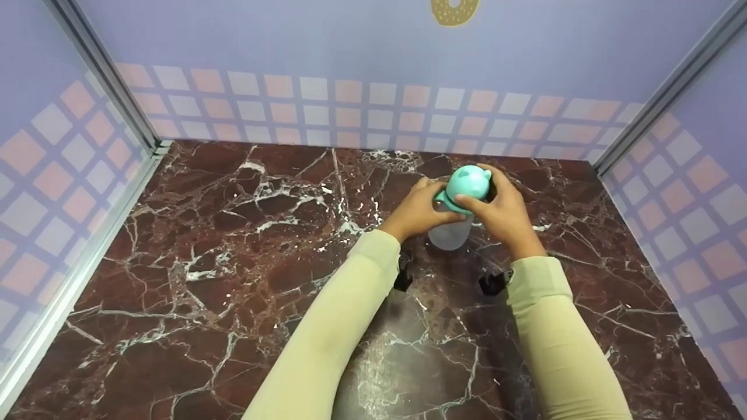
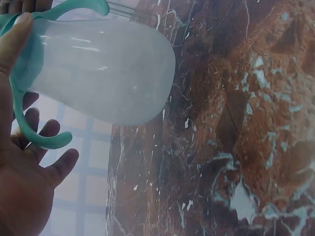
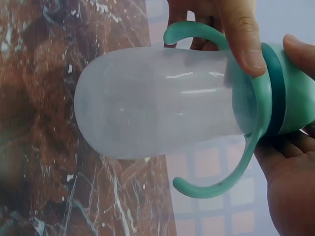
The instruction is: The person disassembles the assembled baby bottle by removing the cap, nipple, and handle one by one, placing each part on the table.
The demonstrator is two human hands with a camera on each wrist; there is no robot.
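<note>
A baby bottle with a frosted, see-through body (image 1: 449, 235) is held upright between the two hands over the marble tabletop. Teal curved side handles (image 3: 214, 189) spread from its collar, and a rounded teal cap (image 1: 468, 182) with small ear-like bumps covers the top. My left hand (image 1: 419, 210) grips the collar by one handle, its thumb (image 2: 17, 39) lying against the teal ring. From the other side, my right hand (image 1: 503, 209) holds the cap, thumb on the near face and fingers round the far side. Whether the base touches the table cannot be told.
The dark red marble table (image 1: 192, 326) has white veins. Lilac panels with pink and white squares (image 1: 348, 91) wall in the back and both sides, joined by metal corner posts (image 1: 648, 105). A black wrist mount (image 1: 495, 283) hangs below the right sleeve.
</note>
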